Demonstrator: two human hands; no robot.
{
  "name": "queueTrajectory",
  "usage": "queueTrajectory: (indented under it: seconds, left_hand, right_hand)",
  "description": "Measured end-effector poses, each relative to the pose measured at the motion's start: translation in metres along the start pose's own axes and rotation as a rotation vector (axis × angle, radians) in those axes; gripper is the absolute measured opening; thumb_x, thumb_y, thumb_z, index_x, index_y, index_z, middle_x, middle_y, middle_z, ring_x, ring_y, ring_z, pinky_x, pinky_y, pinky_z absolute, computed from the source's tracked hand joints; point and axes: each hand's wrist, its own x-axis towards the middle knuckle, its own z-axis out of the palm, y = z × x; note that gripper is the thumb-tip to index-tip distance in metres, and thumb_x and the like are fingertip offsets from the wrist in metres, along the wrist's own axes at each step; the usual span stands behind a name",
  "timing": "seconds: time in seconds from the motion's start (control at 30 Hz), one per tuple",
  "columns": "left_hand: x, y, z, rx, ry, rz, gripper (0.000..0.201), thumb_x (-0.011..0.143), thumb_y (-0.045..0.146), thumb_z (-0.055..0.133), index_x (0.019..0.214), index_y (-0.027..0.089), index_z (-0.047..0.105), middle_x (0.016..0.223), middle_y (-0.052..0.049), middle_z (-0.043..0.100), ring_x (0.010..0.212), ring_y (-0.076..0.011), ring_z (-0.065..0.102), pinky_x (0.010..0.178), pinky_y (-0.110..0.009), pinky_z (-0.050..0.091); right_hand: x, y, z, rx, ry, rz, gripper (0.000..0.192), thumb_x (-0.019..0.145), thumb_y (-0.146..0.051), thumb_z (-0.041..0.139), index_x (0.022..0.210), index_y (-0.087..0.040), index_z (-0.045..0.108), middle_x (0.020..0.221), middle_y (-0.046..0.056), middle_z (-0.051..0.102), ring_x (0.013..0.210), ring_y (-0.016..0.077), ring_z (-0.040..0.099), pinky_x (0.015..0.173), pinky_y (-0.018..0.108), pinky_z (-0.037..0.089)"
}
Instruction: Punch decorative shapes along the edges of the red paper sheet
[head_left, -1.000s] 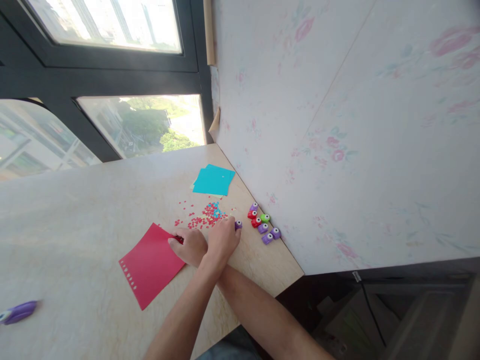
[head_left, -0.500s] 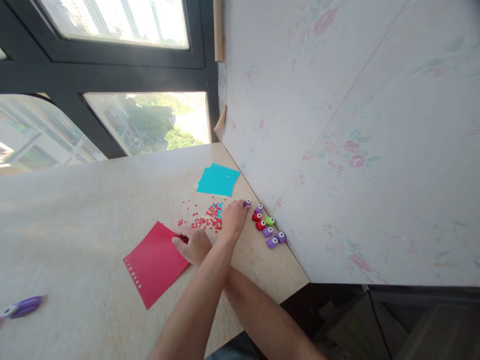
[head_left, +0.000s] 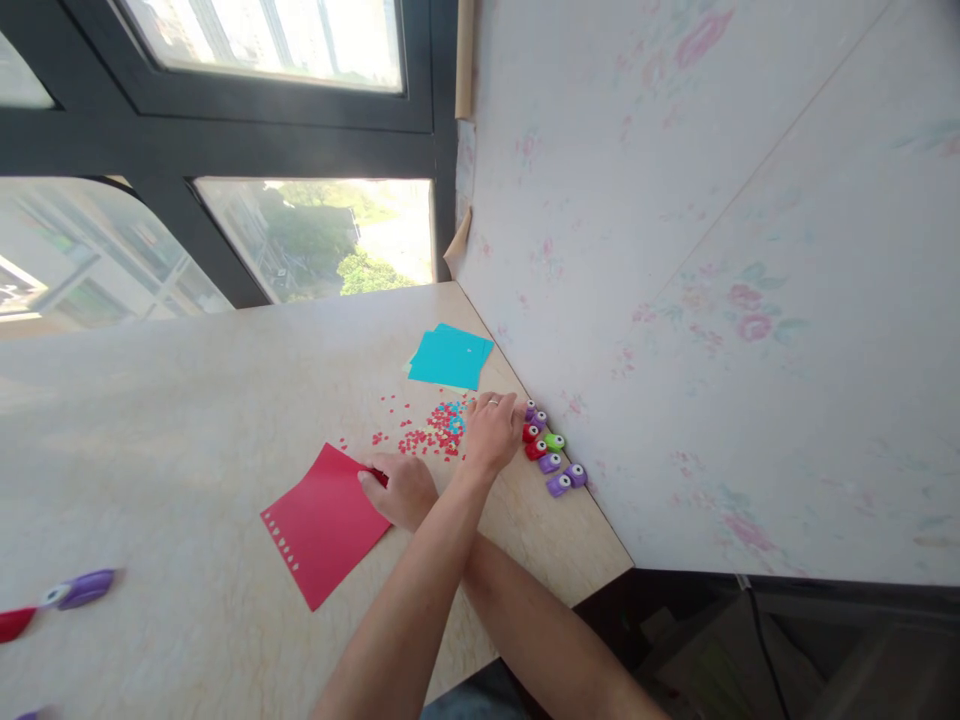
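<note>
My left hand (head_left: 493,432), crossed over my right forearm, is beside a small purple craft punch (head_left: 530,410) near the wall. Its fingers look loosely bent and apart, with nothing visible in them. My right hand (head_left: 401,490) is closed at the upper right edge of a red paper sheet (head_left: 322,530), its thumb on top. A dark red patch shows by that thumb; I cannot make out what it is. A row of cut-out holes runs along the sheet's left edge. Between the hands and the window lie many tiny red and blue paper cut-outs (head_left: 439,428).
Blue paper sheets (head_left: 450,357) lie near the window corner. Along the wall stand several purple and red punches and a green punch (head_left: 555,441). Another purple punch (head_left: 86,589) and a red object (head_left: 15,625) lie at far left. The wall (head_left: 675,350) bounds the table on the right.
The purple punch that was in my left fingers now stands by the other punches, and the fingers have come off it. My right hand stays on the red sheet. The view has shifted slightly.
</note>
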Motion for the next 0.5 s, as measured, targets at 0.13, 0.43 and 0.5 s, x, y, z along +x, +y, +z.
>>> queueTrajectory:
  seconds: [0.13, 0.43, 0.5]
  left_hand:
    - [-0.007, 0.003, 0.007, -0.120, -0.150, 0.135, 0.049, 0.100, 0.047, 0.029, 0.133, 0.016, 0.049, 0.128, -0.013, 0.062, 0.142, -0.0252, 0.033, 0.112, -0.048, 0.029]
    - [-0.023, 0.014, -0.002, -0.162, -0.137, 0.156, 0.049, 0.100, 0.045, 0.029, 0.138, 0.017, 0.042, 0.139, -0.014, 0.054, 0.147, -0.0252, 0.022, 0.114, -0.053, 0.025]
    - [-0.027, 0.013, -0.004, -0.162, -0.076, 0.133, 0.047, 0.100, 0.046, 0.030, 0.136, 0.018, 0.044, 0.140, -0.012, 0.053, 0.146, -0.0247, 0.024, 0.114, -0.051, 0.026]
  right_hand:
    - [-0.001, -0.001, -0.001, -0.033, -0.009, -0.030, 0.023, 0.087, -0.028, 0.053, 0.093, -0.019, 0.073, 0.091, 0.001, 0.076, 0.078, 0.0165, 0.068, 0.067, 0.022, 0.040]
    - [-0.005, -0.004, -0.004, -0.109, -0.028, -0.088, 0.021, 0.089, -0.027, 0.052, 0.084, -0.018, 0.070, 0.086, 0.004, 0.075, 0.076, 0.0167, 0.067, 0.062, 0.024, 0.035]
    - [-0.006, -0.006, -0.004, -0.119, -0.031, -0.099, 0.020, 0.088, -0.026, 0.053, 0.080, -0.018, 0.070, 0.083, 0.005, 0.075, 0.073, 0.0171, 0.066, 0.060, 0.025, 0.034]
